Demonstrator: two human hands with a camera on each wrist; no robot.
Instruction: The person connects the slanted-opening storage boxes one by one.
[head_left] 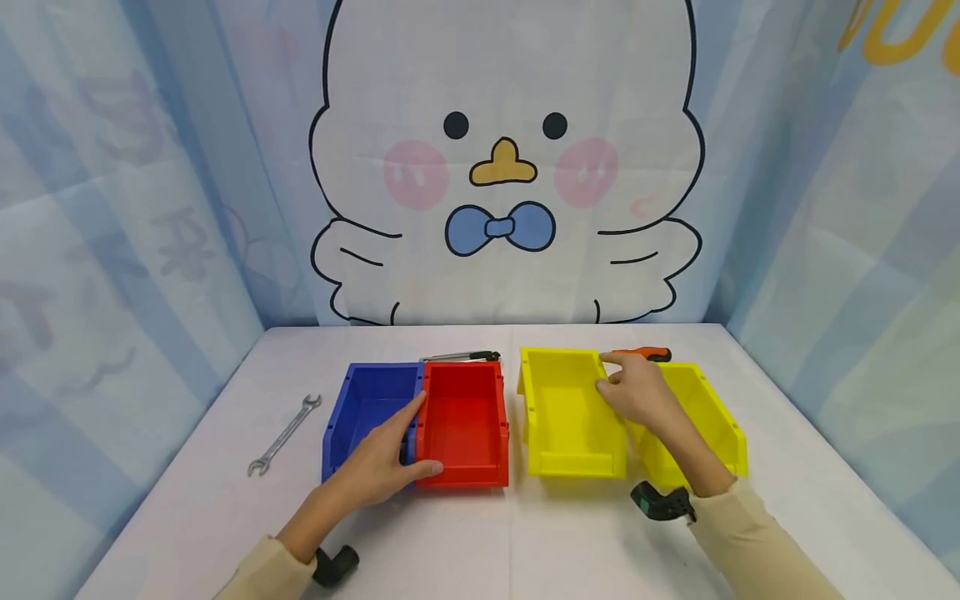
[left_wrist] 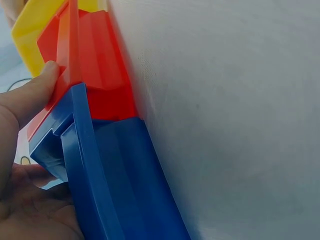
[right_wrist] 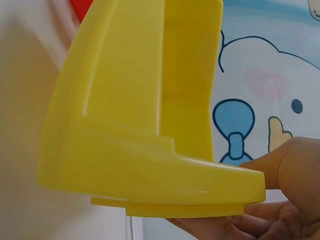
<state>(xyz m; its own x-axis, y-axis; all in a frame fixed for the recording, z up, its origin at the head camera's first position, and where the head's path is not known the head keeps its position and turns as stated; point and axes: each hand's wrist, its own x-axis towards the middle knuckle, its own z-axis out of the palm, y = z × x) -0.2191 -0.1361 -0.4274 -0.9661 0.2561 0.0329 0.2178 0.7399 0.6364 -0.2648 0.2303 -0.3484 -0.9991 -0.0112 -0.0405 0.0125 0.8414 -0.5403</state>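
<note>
Right grip point(head_left: 636, 388) pinched a likely light, stiff yellow bin point(head_left: 564, 408) sensibly by its rim; left grip point(head_left: 378, 467), spread, touched a red bin point(head_left: 463, 429).

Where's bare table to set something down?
Widest: the near tabletop, this side of the red bin and the held yellow bin. Smaller: a wedge between the wrench and the blue bin. Crowded: blue and red side by side, left hand across both; right hand, second yellow bin and orange-handled tool close together.
</note>
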